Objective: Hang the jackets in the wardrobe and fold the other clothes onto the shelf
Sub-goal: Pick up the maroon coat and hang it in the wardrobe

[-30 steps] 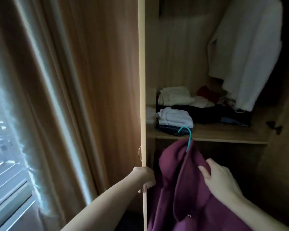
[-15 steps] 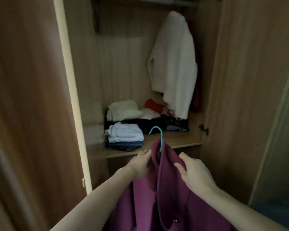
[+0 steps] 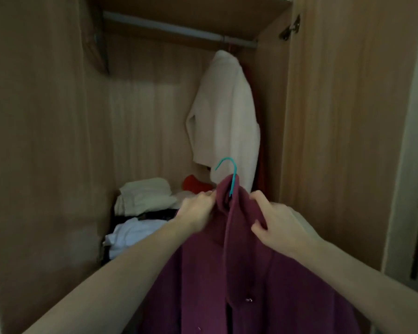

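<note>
A maroon jacket hangs on a teal hanger whose hook sticks up above the collar. My left hand grips the jacket's left shoulder and my right hand grips the right shoulder, both just below the hook. I hold it up in front of the open wardrobe. A metal rail runs across the top. One white jacket hangs from it at the right end. Folded clothes lie stacked on the shelf behind my left arm.
The wardrobe's left door and right door stand open on either side. A red item lies on the shelf behind the white folded pile. The rail left of the white jacket is bare.
My left hand let go of the door edge and took the jacket's left shoulder. Both hands have lifted the jacket higher, and my view has tilted up to the rail.
</note>
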Motion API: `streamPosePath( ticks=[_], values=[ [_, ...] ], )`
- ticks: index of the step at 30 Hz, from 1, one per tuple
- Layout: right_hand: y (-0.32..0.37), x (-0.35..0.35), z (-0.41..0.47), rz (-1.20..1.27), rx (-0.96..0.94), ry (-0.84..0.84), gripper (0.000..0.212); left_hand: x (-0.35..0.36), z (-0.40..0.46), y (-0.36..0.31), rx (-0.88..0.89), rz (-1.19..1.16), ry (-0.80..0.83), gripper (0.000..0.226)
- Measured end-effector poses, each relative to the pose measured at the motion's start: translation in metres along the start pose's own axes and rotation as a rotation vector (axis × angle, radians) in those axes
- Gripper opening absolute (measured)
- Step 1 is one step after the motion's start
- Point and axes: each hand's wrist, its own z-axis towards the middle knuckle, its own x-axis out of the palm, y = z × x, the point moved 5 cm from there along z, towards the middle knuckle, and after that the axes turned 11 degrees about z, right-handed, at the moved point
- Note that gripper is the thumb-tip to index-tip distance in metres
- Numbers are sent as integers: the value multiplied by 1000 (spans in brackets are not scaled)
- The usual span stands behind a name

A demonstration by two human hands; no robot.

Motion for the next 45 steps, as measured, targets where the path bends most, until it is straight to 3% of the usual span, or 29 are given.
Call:
streamPosePath(
  ticks=[8,21,27,35,41,45],
  values=[
    [-61,-33,129,-164,-65,-151,15,-45,143,57,-51,174,-162,33],
    [-127,-29,299,-433,-83,-238,23,-60,292,124,-172,319,-192,38],
    [-136,-21,368,-543,-179,-349,7,-46,351,172,-220,312,-226,31],
    [-127,-36,477,-714,-227,-504,17,-40,453,243,-182,102,-359,28],
    [-133,-52,547,-747,-202,-513,23,-54,520,273,-263,126,-464,26],
    [-134,-66,584,-785,-242,-617,26,-67,555,292,-274,119,-533,30]
  ],
)
